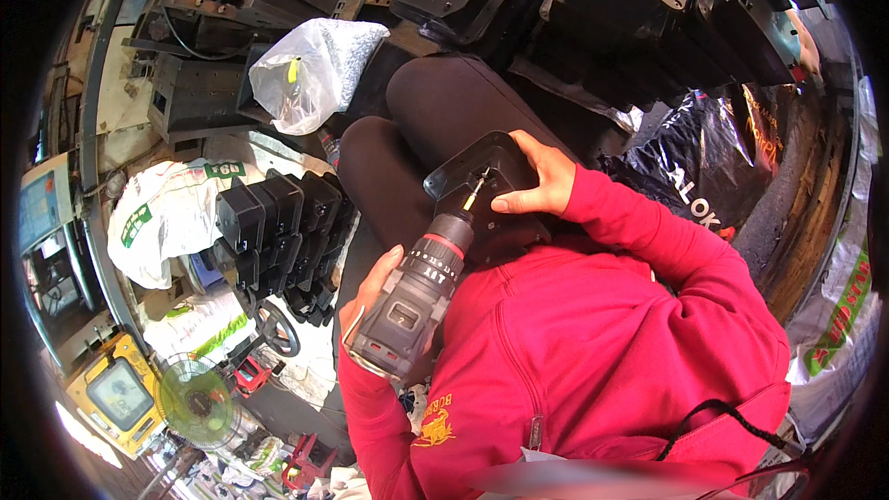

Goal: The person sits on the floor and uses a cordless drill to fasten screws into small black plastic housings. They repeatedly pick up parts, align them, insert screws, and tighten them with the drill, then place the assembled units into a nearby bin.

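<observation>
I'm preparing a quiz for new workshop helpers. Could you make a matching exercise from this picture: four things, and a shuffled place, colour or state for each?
1. Drill
2. Black part
3. Plastic bag
4. Jacket

A. Pinkish red
B. In the left hand
C. See-through
D. Held by the right hand

Pairs: 1-B, 2-D, 3-C, 4-A

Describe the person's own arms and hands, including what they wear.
Both arms are in long red sleeves: the left sleeve and the right sleeve, which reaches the wrist. The right hand wears no glove. The left hand is partly hidden; its visible part is ungloved too.
</observation>
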`<action>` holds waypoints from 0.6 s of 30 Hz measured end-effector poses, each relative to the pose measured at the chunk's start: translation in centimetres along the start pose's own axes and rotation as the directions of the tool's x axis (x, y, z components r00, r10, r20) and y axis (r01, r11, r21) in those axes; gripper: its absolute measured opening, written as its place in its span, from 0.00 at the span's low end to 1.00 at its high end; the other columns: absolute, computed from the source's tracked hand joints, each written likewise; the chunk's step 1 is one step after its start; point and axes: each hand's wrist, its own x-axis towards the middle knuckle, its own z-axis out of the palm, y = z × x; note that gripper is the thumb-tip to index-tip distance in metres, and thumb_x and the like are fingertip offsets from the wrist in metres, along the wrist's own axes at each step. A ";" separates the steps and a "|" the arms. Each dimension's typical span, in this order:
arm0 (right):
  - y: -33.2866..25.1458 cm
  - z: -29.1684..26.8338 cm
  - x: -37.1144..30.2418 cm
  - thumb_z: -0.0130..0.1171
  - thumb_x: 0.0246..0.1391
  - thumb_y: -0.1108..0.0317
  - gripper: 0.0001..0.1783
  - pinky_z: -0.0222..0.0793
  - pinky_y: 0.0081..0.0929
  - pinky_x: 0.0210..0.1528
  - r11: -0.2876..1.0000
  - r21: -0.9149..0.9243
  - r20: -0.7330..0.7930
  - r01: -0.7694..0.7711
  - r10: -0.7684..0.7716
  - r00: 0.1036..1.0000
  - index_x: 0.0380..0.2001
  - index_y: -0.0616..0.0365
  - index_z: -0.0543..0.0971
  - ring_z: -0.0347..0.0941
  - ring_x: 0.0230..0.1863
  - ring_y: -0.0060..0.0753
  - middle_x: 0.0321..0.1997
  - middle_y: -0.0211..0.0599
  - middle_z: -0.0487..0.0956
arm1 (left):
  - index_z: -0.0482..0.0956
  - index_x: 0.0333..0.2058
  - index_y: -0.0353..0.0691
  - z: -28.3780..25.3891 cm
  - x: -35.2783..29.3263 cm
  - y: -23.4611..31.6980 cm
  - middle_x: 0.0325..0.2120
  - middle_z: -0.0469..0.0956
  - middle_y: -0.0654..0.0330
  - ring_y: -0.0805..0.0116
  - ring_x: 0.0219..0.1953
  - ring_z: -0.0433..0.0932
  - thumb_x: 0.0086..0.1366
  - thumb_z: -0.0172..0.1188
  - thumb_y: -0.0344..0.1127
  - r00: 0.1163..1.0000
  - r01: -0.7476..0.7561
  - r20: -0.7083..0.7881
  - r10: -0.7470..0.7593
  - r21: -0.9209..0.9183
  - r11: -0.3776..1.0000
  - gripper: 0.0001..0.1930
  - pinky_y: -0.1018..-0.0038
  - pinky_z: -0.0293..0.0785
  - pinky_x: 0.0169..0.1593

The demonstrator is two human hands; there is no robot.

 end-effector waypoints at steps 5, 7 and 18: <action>-0.1 0.0 -0.2 0.75 0.41 0.52 0.47 0.67 0.32 0.57 1.000 0.012 0.013 0.006 -0.006 1.000 0.58 0.64 0.64 0.74 0.54 0.38 0.50 0.48 0.78 | 0.59 0.63 0.33 0.4 -0.1 -0.1 0.54 0.73 0.52 0.67 0.47 0.79 0.48 0.73 0.33 0.999 0.032 -0.008 -0.032 -0.044 0.999 0.45 0.74 0.75 0.49; -0.1 0.1 -0.2 0.75 0.41 0.52 0.46 0.67 0.32 0.57 1.000 -0.005 0.003 0.017 -0.017 1.000 0.58 0.64 0.64 0.74 0.54 0.38 0.50 0.48 0.79 | 0.59 0.63 0.33 0.4 -0.1 0.0 0.54 0.73 0.53 0.67 0.47 0.79 0.49 0.73 0.33 1.000 0.013 -0.014 -0.014 -0.082 0.997 0.45 0.73 0.75 0.51; -0.4 0.1 -0.2 0.75 0.41 0.52 0.44 0.68 0.32 0.55 0.999 -0.033 0.011 0.030 -0.029 1.000 0.56 0.63 0.66 0.75 0.52 0.37 0.49 0.48 0.79 | 0.61 0.62 0.34 0.3 -0.4 -0.3 0.62 0.65 0.51 0.66 0.54 0.75 0.49 0.72 0.36 0.997 0.077 -0.008 -0.079 -0.138 0.987 0.43 0.72 0.72 0.55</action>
